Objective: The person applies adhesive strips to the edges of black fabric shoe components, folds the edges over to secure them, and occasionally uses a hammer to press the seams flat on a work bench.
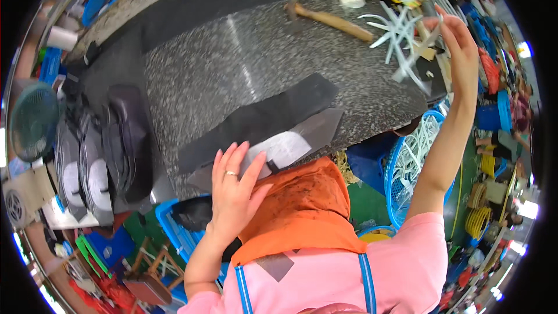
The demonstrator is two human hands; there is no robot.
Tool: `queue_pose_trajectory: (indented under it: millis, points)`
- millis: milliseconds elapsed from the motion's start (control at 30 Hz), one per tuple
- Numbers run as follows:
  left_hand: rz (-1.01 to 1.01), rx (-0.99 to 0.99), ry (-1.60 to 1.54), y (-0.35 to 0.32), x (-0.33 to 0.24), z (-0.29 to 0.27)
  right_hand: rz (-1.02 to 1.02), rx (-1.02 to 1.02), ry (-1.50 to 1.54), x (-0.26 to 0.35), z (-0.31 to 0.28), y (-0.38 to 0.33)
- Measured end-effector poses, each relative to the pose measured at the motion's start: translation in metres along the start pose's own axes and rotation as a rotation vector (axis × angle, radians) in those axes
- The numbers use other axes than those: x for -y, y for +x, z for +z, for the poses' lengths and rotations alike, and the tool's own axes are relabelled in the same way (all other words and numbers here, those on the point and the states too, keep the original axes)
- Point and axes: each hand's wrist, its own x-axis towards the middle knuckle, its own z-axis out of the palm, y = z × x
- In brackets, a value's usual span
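Note:
My left hand (235,189) lies flat, fingers apart, on a grey shoe-upper piece (285,146) at the near edge of the speckled granite table (232,64). A ring shows on one finger. A long black sheet strip (261,119) lies just beyond that piece. My right hand (456,38) is raised at the table's far right, pinching a thin white plastic strip (427,40) above a pile of similar white strips (395,32). An orange cloth (302,209) covers my front over a pink top.
A wooden-handled hammer (328,17) lies at the table's far side. Stacks of black and grey cut pieces (96,163) sit to the left beside a green fan (32,119). A blue basket with white parts (415,163) stands at right, and a blue crate (174,221) below the table.

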Motion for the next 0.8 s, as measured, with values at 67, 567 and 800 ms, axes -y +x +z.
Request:
queue_pose_trajectory:
  millis: [67,567,800]
  points:
    - [0.03,-0.077,-0.13,0.001,-0.007,-0.001,0.081,0.122,-0.063,0.032,0.031,-0.022]
    - [-0.556,-0.385,-1.035,-0.022,-0.006,-0.01,-0.25,0.883,0.327,0.104,0.223,-0.127]
    - [-0.296,-0.475,-0.051,-0.016,0.034,-0.011,-0.057,0.803,0.015,0.103,0.22,-0.119]
